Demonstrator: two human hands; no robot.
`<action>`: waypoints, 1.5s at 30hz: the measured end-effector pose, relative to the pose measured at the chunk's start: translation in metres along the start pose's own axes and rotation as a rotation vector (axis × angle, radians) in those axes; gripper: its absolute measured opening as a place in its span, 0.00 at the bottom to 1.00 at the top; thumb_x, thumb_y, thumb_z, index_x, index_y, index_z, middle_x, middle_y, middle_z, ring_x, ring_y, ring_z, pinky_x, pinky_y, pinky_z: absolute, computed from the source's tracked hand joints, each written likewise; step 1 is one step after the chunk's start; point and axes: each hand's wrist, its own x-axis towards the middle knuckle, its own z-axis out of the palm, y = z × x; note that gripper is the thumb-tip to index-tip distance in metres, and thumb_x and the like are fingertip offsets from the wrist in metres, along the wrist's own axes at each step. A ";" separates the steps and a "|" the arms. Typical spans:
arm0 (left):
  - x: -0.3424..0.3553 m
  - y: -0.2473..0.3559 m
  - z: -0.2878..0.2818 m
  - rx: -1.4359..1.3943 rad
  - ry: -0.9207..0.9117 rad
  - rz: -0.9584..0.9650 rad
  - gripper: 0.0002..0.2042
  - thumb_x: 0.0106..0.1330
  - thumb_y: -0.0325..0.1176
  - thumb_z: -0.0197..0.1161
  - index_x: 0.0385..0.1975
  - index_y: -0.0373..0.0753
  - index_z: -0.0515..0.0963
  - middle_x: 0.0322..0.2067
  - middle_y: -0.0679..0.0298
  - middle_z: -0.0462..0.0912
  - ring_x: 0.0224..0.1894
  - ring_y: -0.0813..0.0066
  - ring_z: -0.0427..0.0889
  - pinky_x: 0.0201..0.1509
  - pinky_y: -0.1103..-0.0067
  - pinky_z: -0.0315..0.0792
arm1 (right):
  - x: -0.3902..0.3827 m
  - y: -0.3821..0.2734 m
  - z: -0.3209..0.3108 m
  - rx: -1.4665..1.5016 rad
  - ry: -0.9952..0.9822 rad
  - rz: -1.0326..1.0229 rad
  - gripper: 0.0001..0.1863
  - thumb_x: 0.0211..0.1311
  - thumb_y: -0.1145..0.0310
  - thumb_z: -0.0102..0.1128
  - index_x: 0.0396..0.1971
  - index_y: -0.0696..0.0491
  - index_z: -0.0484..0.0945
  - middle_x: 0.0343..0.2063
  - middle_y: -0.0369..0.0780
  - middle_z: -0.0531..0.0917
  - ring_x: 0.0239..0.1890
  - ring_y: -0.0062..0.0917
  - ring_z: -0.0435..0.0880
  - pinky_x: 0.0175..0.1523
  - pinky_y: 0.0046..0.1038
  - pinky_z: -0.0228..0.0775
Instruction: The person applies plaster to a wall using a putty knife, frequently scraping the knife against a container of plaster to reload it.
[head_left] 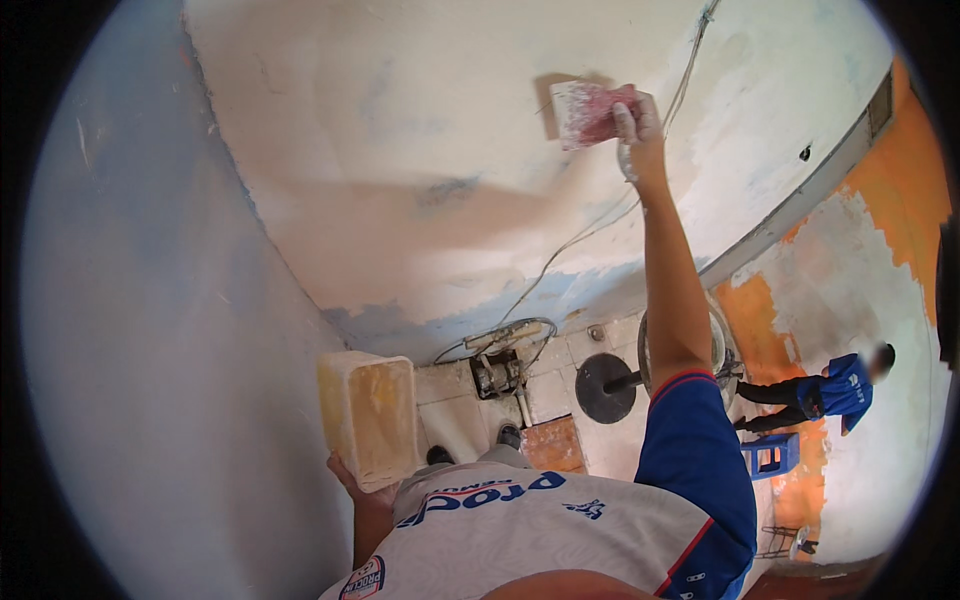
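Observation:
High in front of me, my right hand is wrapped round a flat putty spreader. The spreader is red and white, smeared with white paste, and lies at or very near the plastered wall. White paste also coats my fingers and wrist. Low on the left, my left hand grips the underside of a rectangular plastic tub. This tub is off-white and yellowed, tilted with its mouth toward the right. Most of my left hand's fingers are hidden behind the tub.
A cable runs down the wall to a small motor on the tiled floor. Nearby stand a round dark base with a pole and a large round container. At right are a person in blue and a blue stool.

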 end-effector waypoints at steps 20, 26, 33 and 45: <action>0.012 -0.093 0.076 0.210 -0.136 0.401 0.15 0.69 0.31 0.67 0.51 0.33 0.76 0.42 0.66 0.82 0.42 0.77 0.83 0.43 0.75 0.80 | 0.010 -0.015 -0.057 0.224 0.491 -0.022 0.13 0.74 0.68 0.54 0.49 0.61 0.79 0.40 0.42 0.85 0.42 0.36 0.88 0.49 0.34 0.78; 0.034 -0.115 0.078 1.010 -0.162 0.734 0.22 0.69 0.40 0.66 0.57 0.36 0.73 0.49 0.58 0.81 0.50 0.71 0.83 0.50 0.70 0.80 | -0.022 0.003 0.018 -0.293 0.086 -0.050 0.13 0.75 0.69 0.56 0.50 0.61 0.80 0.39 0.44 0.85 0.33 0.22 0.82 0.43 0.25 0.77; 0.041 -0.155 0.120 -0.020 -0.194 0.136 0.32 0.73 0.64 0.45 0.61 0.43 0.74 0.54 0.62 0.82 0.53 0.65 0.84 0.50 0.63 0.82 | -0.032 0.011 -0.032 0.391 0.460 0.176 0.03 0.74 0.74 0.56 0.42 0.57 0.76 0.30 0.36 0.82 0.24 0.17 0.78 0.26 0.20 0.70; 0.062 -0.161 0.157 0.174 -0.379 0.242 0.22 0.70 0.47 0.63 0.55 0.39 0.74 0.49 0.60 0.81 0.49 0.71 0.84 0.43 0.72 0.83 | -0.047 0.028 0.019 0.596 0.397 0.128 0.03 0.70 0.78 0.60 0.40 0.58 0.76 0.32 0.40 0.85 0.30 0.20 0.82 0.32 0.24 0.75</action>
